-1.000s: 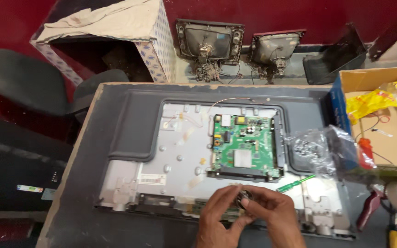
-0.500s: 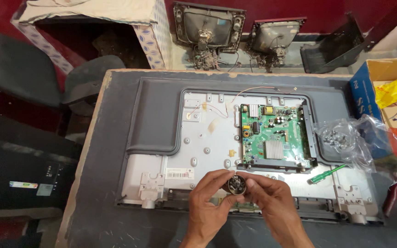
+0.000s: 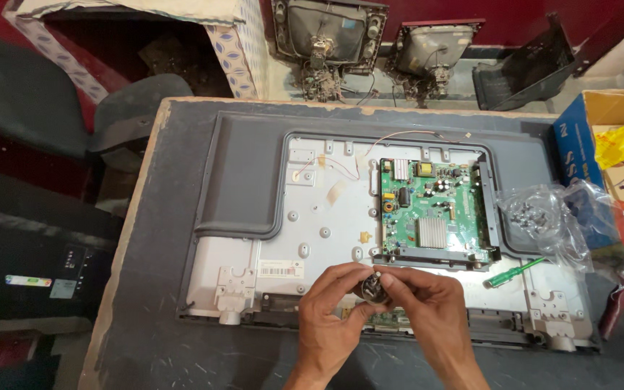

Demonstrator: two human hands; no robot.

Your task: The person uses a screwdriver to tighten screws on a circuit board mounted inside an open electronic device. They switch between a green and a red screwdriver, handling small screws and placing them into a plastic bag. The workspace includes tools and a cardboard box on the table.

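Note:
A flat television [image 3: 254, 217] lies face down on the grey table [image 3: 146, 303], its back cover off and its metal chassis bare. A green circuit board [image 3: 431, 209] is mounted right of centre. My left hand [image 3: 330, 318] and my right hand [image 3: 427, 310] meet above the chassis's lower edge. Together they pinch a small round dark and silver part [image 3: 371, 287] between the fingertips. What the part is cannot be told.
A green-handled screwdriver [image 3: 514, 273] lies on the chassis right of my hands. A clear plastic bag with screws [image 3: 543, 217] sits further right, beside an open cardboard box [image 3: 601, 144]. Two old tube assemblies [image 3: 326, 36] stand behind the table. A dark chair [image 3: 37, 101] is at left.
The view has shifted, so the television sits more to the right and lower in frame. My hands stay together on the small part, near the chassis's lower edge.

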